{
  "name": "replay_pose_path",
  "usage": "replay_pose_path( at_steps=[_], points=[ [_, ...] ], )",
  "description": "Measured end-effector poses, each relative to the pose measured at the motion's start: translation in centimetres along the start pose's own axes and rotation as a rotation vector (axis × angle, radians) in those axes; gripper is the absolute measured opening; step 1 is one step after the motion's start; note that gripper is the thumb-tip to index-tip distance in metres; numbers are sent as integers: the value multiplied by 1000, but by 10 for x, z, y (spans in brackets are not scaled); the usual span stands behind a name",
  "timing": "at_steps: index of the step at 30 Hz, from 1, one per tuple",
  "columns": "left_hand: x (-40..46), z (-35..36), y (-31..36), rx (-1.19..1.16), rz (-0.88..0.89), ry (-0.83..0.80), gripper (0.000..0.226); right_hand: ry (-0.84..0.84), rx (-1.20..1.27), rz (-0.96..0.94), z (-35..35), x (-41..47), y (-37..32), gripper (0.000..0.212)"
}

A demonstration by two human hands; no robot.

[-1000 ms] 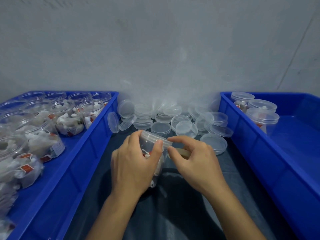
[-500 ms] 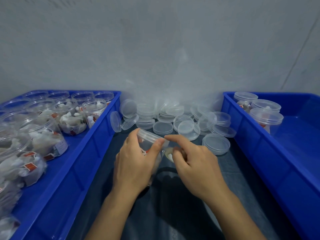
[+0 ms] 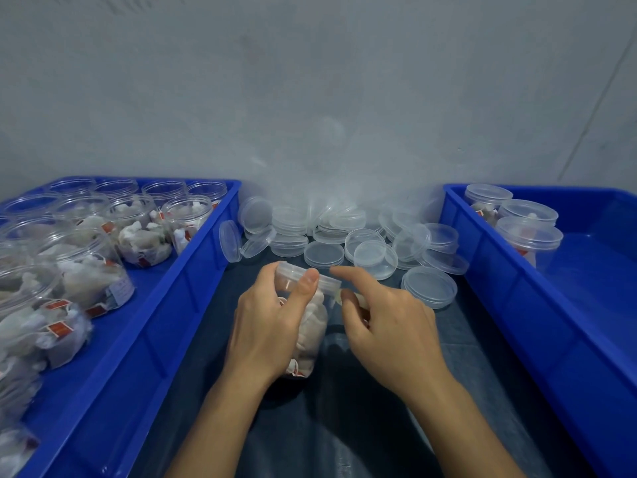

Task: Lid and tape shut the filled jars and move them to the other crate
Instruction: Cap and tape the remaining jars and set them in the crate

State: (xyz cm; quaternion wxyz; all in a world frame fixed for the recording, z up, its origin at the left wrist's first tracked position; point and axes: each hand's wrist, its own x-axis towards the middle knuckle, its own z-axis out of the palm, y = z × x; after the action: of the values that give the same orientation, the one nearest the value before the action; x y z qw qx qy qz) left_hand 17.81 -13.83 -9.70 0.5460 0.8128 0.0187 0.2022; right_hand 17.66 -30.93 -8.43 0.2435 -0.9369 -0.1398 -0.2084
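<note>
Centrally, the left hand (image 3: pixel 272 322) has its fingers curled round a clear jar (image 3: pixel 310 326), the thumb pressed on the rim of its lid (image 3: pixel 308 276). The jar is tilted away from the viewer, its base just above or on the dark counter (image 3: pixel 344 426); which of the two cannot be told. Pale bagged contents with small red tags fill it. Just right of it, the right hand (image 3: pixel 389 326) has its forefinger stretched out toward the lid edge while the other fingers bend inward around something pale beside the jar's shoulder; whether they pinch it or merely touch it cannot be told.

Beyond the hands, in the middle of the frame, lies a heap of loose clear lids (image 3: pixel 344 236), some stacked, some leaning, with a crumpled clear bag (image 3: pixel 344 174) behind them against the grey wall (image 3: pixel 310 81).

At the left of the frame a blue crate (image 3: pixel 165 305) holds many open jars (image 3: pixel 144 232) of the same bagged contents. At the right, a second blue crate (image 3: pixel 517 298) holds three lidded jars (image 3: pixel 529 238) in its far left corner.
</note>
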Motion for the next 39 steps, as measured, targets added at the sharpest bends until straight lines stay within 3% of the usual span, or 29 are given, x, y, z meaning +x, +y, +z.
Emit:
replay_pose_path(
  at_steps=[9,14,16,18,21,28,34,39],
  points=[
    [1,0,-5,-77,-19,-53,57,49,30,40,6,-1,-1,41],
    [4,0,-7,-157,-81,-103,43,71,55,40,6,-2,-1,42],
    [2,2,-6,-86,-64,-91,51,79,65,30,5,-2,-1,43],
    [0,5,-4,55,-6,-5,73,91,68,20,4,-2,-1,42],
    [-7,7,3,177,108,132,66,97,42,9,4,-3,-2,41],
    [-12,16,5,386,112,26,85,54,1,28,3,-5,-2,46],
    [-5,6,-1,242,79,27,86,6,60,57,-1,-2,-1,46],
    [-4,5,-1,100,47,20,79,19,-37,64,1,-1,1,45]
  ],
)
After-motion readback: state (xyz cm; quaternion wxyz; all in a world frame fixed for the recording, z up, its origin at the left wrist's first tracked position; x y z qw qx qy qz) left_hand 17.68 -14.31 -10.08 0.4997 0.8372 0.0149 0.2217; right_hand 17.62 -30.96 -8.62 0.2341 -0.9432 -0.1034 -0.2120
